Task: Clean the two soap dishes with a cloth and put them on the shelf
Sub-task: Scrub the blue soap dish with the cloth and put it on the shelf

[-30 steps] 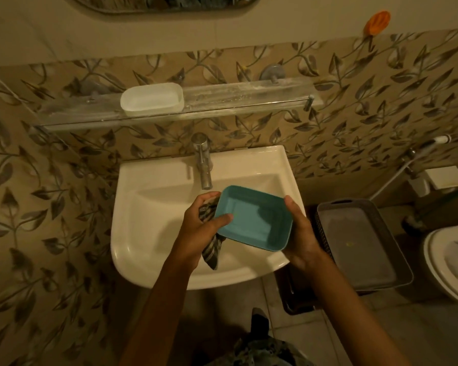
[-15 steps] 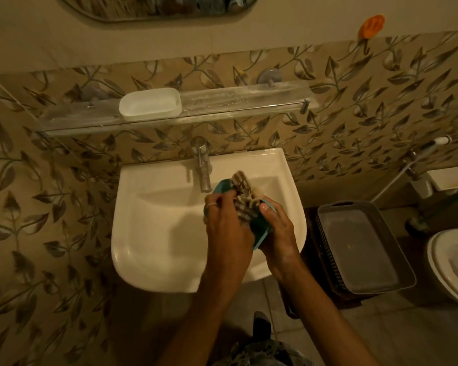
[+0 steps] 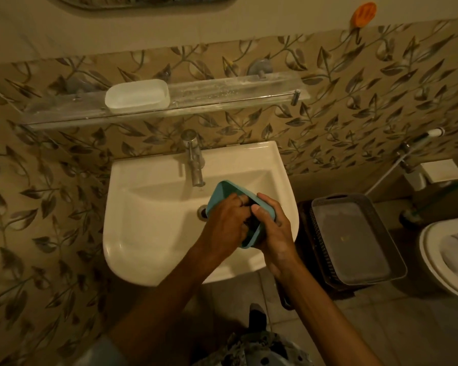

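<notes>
Teal soap dish (image 3: 224, 191) in both hands, over white sink (image 3: 148, 223).

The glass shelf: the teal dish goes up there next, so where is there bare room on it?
The clear glass wall shelf is bare from the translucent white soap dish rightward to the metal end post. A shorter bare stretch lies left of that dish. Only the dish's own spot is taken.

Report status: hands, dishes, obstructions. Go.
Right hand grips teal dish over sink; left hand wiping inside it. White dish on shelf. Nothing in the way.
</notes>
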A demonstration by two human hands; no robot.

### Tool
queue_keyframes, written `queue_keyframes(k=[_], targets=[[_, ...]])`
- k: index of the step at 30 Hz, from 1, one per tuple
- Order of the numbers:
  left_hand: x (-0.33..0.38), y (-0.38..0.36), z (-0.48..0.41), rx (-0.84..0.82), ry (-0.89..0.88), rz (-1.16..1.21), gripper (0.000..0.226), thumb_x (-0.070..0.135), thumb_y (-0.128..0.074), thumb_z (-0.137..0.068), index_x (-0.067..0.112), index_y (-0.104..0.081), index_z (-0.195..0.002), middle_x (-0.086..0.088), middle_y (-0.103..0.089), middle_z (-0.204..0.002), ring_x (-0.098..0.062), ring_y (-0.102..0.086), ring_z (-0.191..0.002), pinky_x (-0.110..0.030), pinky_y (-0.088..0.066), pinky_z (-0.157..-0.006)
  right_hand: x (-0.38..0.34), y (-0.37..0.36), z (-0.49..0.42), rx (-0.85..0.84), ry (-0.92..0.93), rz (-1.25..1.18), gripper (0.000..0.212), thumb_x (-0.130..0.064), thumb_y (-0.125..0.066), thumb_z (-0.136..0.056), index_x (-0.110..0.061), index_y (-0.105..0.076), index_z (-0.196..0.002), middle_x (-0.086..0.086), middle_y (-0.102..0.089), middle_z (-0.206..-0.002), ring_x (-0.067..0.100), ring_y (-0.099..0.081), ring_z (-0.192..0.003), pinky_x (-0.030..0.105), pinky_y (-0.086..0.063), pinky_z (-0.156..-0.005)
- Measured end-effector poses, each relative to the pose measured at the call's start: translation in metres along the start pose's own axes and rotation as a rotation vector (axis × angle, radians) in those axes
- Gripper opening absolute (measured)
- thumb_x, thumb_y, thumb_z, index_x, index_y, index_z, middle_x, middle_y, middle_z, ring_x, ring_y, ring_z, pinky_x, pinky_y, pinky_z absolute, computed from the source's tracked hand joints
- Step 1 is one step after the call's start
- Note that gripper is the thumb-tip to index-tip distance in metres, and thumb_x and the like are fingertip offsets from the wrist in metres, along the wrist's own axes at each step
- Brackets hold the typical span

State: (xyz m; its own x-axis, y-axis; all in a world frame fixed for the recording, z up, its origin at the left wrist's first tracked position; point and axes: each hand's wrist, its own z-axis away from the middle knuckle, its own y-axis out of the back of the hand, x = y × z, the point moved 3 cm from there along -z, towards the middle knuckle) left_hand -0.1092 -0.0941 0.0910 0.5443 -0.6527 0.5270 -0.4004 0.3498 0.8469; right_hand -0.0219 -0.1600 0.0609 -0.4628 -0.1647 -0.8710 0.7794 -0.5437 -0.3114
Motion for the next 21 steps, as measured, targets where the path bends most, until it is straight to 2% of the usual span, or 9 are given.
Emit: queue_keyframes(k=[2, 4, 6, 8, 12, 15, 17, 18, 21], targets=[[-0.003, 0.010, -0.010, 0.077, -0.052, -0.231, 0.033, 0.023, -0.060, -0.087, 0.010, -0.063, -0.117, -0.011, -0.064, -0.121, -0.025, -0.056, -0.113, -0.035, -0.046, -0.096, -0.003, -0.002, 0.000, 0.037, 0.021, 0.000, 0.059, -0.040, -0.067, -0.070, -0.025, -0.054, -0.126, 0.002, -0.059, -0.122, 0.025, -0.060, -0.112, 0.055, -0.056, -0.085], [-0.007, 0.015, -0.021, 0.064, -0.013, -0.363, 0.032, 0.029, -0.057, -0.089, 0.018, -0.061, -0.119, -0.004, -0.062, -0.124, -0.020, -0.052, -0.116, -0.031, -0.044, -0.095, -0.005, 0.000, -0.002, 0.073, 0.053, -0.009, 0.049, -0.035, -0.067, -0.077, -0.026, -0.056, -0.124, 0.000, -0.060, -0.119, 0.025, -0.061, -0.110, 0.053, -0.058, -0.081], [-0.008, 0.013, -0.028, -0.051, 0.026, -0.424, 0.033, 0.029, -0.059, -0.087, 0.023, -0.058, -0.120, -0.002, -0.060, -0.125, -0.020, -0.050, -0.117, -0.032, -0.044, -0.095, -0.006, 0.005, -0.004, 0.136, 0.072, -0.058, 0.034, -0.024, -0.063, -0.087, -0.026, -0.059, -0.121, 0.002, -0.061, -0.117, 0.026, -0.062, -0.108, 0.048, -0.060, -0.076], [-0.010, 0.009, -0.028, -0.173, 0.095, -0.343, 0.034, 0.023, -0.061, -0.085, 0.025, -0.057, -0.119, -0.005, -0.061, -0.122, -0.023, -0.053, -0.113, -0.038, -0.048, -0.094, -0.005, 0.010, -0.008, 0.183, 0.101, -0.082, 0.028, -0.020, -0.060, -0.089, -0.026, -0.061, -0.116, 0.006, -0.062, -0.117, 0.027, -0.063, -0.105, 0.045, -0.060, -0.072], [0.002, 0.007, -0.016, -0.362, 0.150, -0.033, 0.024, 0.010, -0.061, -0.081, 0.014, -0.063, -0.104, -0.008, -0.069, -0.101, -0.023, -0.064, -0.090, -0.039, -0.055, -0.078, 0.002, 0.008, -0.010, 0.184, 0.164, -0.036, 0.025, -0.016, -0.061, -0.089, -0.019, -0.063, -0.113, 0.007, -0.065, -0.113, 0.027, -0.065, -0.104, 0.038, -0.060, -0.076], [0.012, 0.010, -0.012, -0.305, 0.217, 0.206, 0.013, 0.009, -0.059, -0.078, 0.011, -0.066, -0.089, -0.008, -0.070, -0.080, -0.022, -0.066, -0.071, -0.035, -0.054, -0.060, 0.005, 0.005, -0.006, 0.168, 0.275, -0.005, 0.025, -0.023, -0.064, -0.087, -0.020, -0.063, -0.113, 0.000, -0.066, -0.110, 0.022, -0.064, -0.107, 0.028, -0.058, -0.079], [0.010, 0.009, -0.011, -0.232, 0.389, 0.444, 0.011, 0.012, -0.057, -0.079, 0.015, -0.066, -0.083, -0.006, -0.068, -0.072, -0.019, -0.065, -0.065, -0.027, -0.051, -0.049, 0.004, 0.003, -0.004, 0.147, 0.361, 0.065, 0.035, -0.036, -0.066, -0.080, -0.025, -0.061, -0.113, -0.005, -0.065, -0.111, 0.015, -0.063, -0.108, 0.027, -0.057, -0.081], [0.009, 0.005, -0.009, -0.186, 0.521, 0.610, 0.010, 0.016, -0.056, -0.081, 0.019, -0.065, -0.082, -0.006, -0.068, -0.074, -0.018, -0.066, -0.066, -0.025, -0.052, -0.049, 0.003, 0.002, -0.003, 0.138, 0.386, 0.087, 0.039, -0.041, -0.066, -0.077, -0.027, -0.059, -0.113, -0.006, -0.063, -0.113, 0.012, -0.063, -0.107, 0.026, -0.057, -0.082], [0.010, -0.008, -0.009, -0.031, 0.981, 1.262, 0.015, 0.016, -0.059, -0.084, 0.015, -0.066, -0.097, -0.013, -0.070, -0.098, -0.025, -0.068, -0.085, -0.035, -0.058, -0.066, 0.002, 0.000, -0.001, 0.132, 0.424, 0.101, 0.045, -0.045, -0.065, -0.073, -0.028, -0.057, -0.114, -0.008, -0.061, -0.115, 0.006, -0.061, -0.107, 0.023, -0.055, -0.083]])
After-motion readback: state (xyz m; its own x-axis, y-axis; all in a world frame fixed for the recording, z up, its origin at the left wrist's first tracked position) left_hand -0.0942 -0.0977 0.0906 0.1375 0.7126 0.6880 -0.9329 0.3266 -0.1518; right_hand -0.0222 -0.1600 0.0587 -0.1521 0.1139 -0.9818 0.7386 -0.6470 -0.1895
